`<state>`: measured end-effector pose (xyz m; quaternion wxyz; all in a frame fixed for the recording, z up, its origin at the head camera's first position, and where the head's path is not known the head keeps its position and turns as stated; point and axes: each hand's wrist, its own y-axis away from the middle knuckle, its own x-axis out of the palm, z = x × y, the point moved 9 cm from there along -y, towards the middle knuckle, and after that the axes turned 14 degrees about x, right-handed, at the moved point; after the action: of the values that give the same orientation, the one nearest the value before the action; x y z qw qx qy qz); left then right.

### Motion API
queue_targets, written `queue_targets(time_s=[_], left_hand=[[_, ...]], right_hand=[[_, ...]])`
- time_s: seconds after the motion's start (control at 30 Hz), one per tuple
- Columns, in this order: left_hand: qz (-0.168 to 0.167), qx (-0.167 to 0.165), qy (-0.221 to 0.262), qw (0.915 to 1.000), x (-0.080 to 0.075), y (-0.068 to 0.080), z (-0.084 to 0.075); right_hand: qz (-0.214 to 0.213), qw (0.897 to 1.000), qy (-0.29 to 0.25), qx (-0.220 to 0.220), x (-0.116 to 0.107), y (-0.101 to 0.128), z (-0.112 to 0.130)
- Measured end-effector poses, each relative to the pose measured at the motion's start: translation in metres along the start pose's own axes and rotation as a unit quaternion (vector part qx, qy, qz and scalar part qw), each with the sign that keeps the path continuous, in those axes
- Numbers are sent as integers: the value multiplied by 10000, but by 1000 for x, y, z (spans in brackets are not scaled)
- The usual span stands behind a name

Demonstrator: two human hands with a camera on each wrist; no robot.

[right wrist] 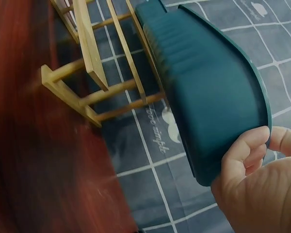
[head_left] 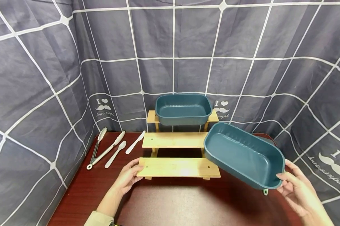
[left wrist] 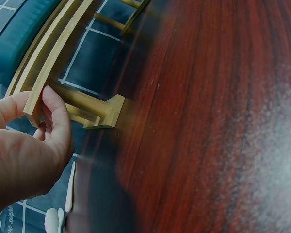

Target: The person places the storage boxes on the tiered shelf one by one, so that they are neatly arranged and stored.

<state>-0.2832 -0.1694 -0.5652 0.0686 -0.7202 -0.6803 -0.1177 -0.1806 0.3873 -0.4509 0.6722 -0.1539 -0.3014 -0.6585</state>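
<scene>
Here the right hand (head_left: 297, 185) grips a tilted teal tray (head_left: 243, 155); left hand (head_left: 127, 179) pinches the wooden rack (head_left: 178, 167).

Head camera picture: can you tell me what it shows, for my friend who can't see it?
A person's right hand holds a tilted teal dish beside a three-step wooden rack, while the left hand grips the rack's lowest step. Another teal dish sits on the top step. Tongs, a white spoon and a white knife lie on the dark red table.

Stepped rack (head_left: 177, 167): pale, matt bare wood. Held tray (head_left: 241, 155): smooth teal plastic, satin. Table (head_left: 170, 204): glossy reddish wood. Backdrop (head_left: 40, 78): cloth.
</scene>
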Motion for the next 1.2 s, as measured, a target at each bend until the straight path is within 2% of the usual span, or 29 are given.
queue_targets(time_s=[0.27, 0.43, 0.67, 1.2], left_hand=[[39, 13, 14, 10000, -1, 0, 0], [50, -3, 26, 10000, -1, 0, 0], [96, -25, -6, 10000, -1, 0, 0], [157, -37, 4, 9999, -1, 0, 0]], right_hand=[[552, 9978, 334, 156, 27, -9, -15], [634, 9945, 696, 460, 42, -16, -28], [982, 9905, 661, 693, 61, -23, -40], [1239, 9783, 1239, 1109, 103, -48, -69]])
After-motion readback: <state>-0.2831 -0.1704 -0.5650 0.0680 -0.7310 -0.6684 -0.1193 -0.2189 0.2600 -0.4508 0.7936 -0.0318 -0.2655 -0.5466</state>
